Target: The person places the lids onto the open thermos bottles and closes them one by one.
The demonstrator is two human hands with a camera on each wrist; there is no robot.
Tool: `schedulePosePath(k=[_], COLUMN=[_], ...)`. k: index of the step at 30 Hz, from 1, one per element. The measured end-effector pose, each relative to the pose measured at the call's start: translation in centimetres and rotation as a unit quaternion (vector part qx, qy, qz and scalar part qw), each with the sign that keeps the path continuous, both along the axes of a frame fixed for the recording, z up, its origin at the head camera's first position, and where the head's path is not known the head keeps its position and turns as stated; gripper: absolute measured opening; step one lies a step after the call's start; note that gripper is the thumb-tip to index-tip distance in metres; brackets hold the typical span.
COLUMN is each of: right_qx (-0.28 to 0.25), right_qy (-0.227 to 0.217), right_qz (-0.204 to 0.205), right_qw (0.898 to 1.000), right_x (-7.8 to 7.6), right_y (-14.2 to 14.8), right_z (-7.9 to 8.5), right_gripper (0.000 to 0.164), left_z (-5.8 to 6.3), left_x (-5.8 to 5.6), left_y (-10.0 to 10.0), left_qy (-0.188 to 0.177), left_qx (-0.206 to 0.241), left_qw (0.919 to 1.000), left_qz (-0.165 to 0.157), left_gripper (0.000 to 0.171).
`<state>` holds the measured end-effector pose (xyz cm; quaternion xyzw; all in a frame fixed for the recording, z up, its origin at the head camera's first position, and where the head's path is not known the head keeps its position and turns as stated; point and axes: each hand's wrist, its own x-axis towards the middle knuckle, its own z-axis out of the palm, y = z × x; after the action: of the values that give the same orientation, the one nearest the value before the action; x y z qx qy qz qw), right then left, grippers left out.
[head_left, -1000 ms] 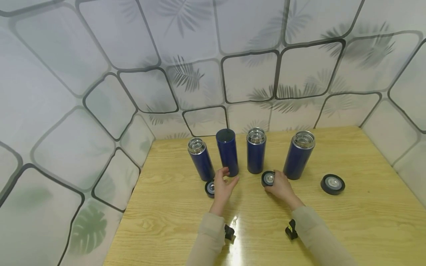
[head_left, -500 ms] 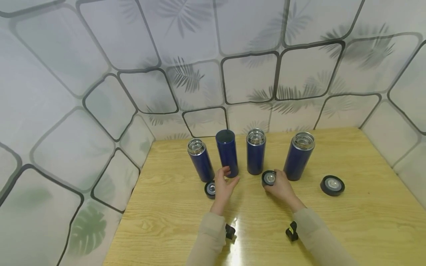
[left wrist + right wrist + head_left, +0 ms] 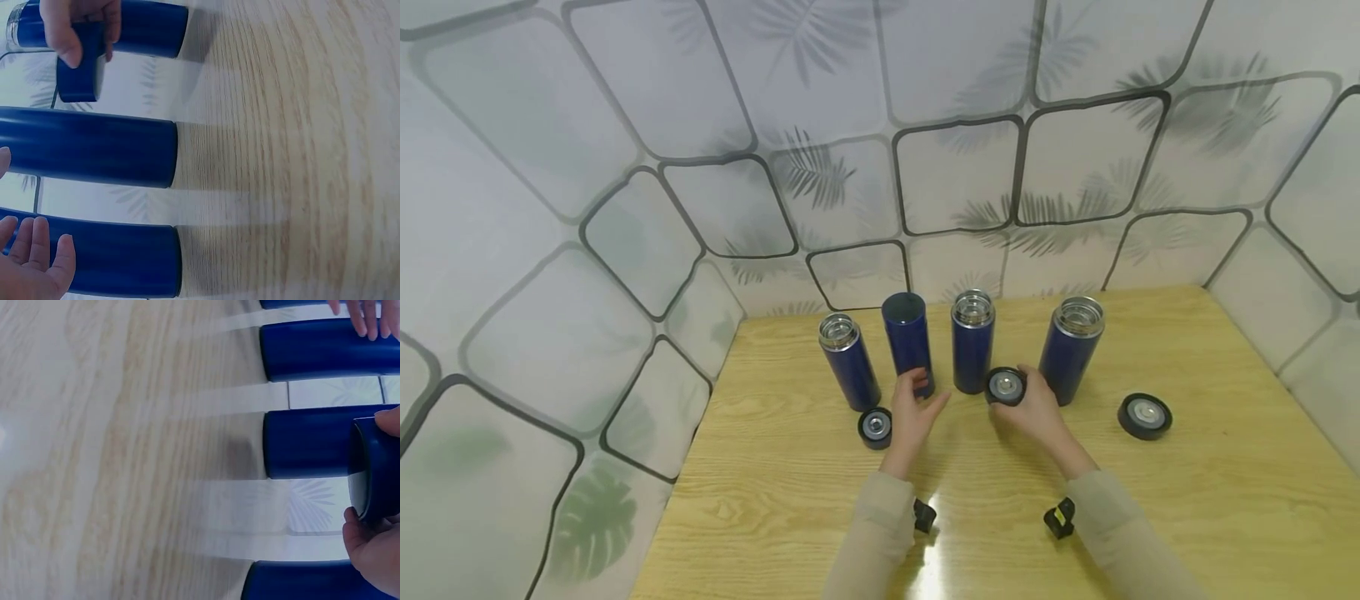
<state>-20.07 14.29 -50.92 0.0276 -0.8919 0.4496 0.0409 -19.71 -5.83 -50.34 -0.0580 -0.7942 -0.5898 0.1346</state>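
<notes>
Four bottles (image 3: 852,367) stand upright, spaced along the tabletop (image 3: 760,500); my right fingers (image 3: 1034,385) clamp a raised lid (image 3: 1006,385) by its side near the third bottle from left (image 3: 972,350), probably leaving its inside free. My left fingers (image 3: 40,242) are apart, near the capped bottle (image 3: 906,337).

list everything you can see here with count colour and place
Open metal cylindrical flasks: 3, blue with silver mouths, first, third and fourth from left
Dark-topped cylindrical flask: 1, blue, second from left
Round lids: 3, dark with silvery undersides; two on the table, one in the right hand
Wood-grain table: 1, yellow, under the flasks
Leaf-print wall covering: 1 pattern, whitish and grey, behind the table
Wrist devices: 2, black, near the cuffs
Sleeves: 2, beige, lower edge
Hands: 2, bare; left before the dark-topped flask, right holding a lid
</notes>
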Motion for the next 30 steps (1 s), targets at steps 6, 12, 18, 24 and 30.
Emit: schedulePosePath(k=[6,12,18,24,30], right_qx=[-0.038,-0.098,-0.156,-0.178,-0.188], right_qy=[-0.005,-0.012,0.001,0.023,0.051], right_qz=[-0.012,-0.02,-0.033,-0.054,-0.052], right_qw=[0.999,0.995,0.987,0.982,0.979], right_x=[0.5,1.1,1.5,1.7,1.7], right_y=[0.2,0.1,0.0,0.0,0.0], right_z=[0.6,1.3,1.8,2.5,3.0], right_gripper=[0.082,0.078,0.075,0.071,0.068], left_z=[-0.2,-0.2,0.0,-0.1,0.0], left_x=[-0.1,-0.2,-0.6,-1.1,-1.6], left_y=[0.0,0.1,0.4,0.9,1.5], left_qy=[-0.009,0.0,0.015,0.009,0.016], left_qx=[-0.009,-0.015,-0.028,-0.03,-0.035], left_qw=[0.9999,0.9999,0.9995,0.9994,0.9991], left_qz=[0.003,0.002,-0.009,-0.013,-0.019], left_gripper=[0.045,0.046,0.047,0.046,0.05])
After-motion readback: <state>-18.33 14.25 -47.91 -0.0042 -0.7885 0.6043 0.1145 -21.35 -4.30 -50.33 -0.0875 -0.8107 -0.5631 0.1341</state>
